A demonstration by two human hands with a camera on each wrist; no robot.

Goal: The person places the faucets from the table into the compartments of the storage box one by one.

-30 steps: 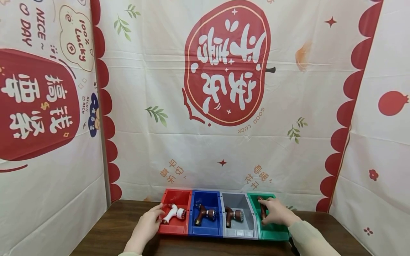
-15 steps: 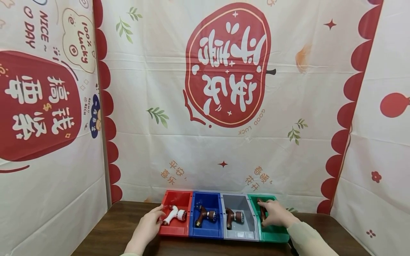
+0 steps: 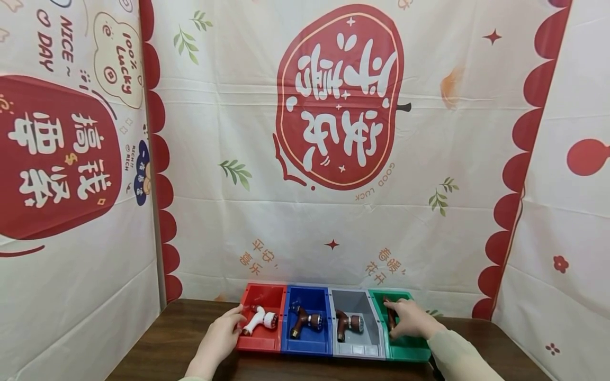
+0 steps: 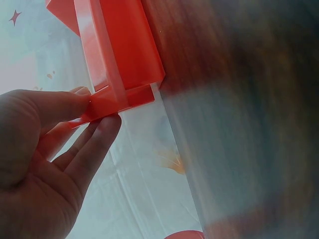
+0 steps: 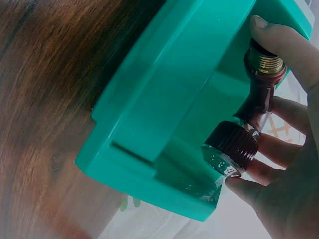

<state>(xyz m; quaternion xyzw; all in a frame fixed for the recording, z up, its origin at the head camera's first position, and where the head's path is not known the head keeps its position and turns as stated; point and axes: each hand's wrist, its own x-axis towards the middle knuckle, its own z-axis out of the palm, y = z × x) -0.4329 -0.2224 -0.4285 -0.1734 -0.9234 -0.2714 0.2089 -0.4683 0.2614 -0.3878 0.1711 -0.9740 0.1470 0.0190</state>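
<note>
At the left end of the bin row, my left hand point(image 3: 219, 333) pinches the rim of the red bin point(image 4: 137, 45), thumb on one side and fingers on the other. Inside that bin lies a white faucet point(image 3: 260, 320). At the other end, my right hand point(image 3: 413, 318) reaches into the green bin point(image 5: 164, 89) and holds a dark brown faucet point(image 5: 259, 102). Its thumb is at the brass-threaded end, and its fingers lie along the body and ribbed knob. In the head view, this hand partly hides the faucet.
Between the end bins, a blue bin point(image 3: 307, 292) and a grey bin point(image 3: 352, 299) each hold a brown faucet. All the bins join in one row on the dark wooden table point(image 3: 157, 338). Printed cloth point(image 3: 286, 222) hangs behind and at both sides.
The head view has shifted very slightly. Both hands keep their places, the left at the red bin and the right on the brown faucet in the green bin.
</note>
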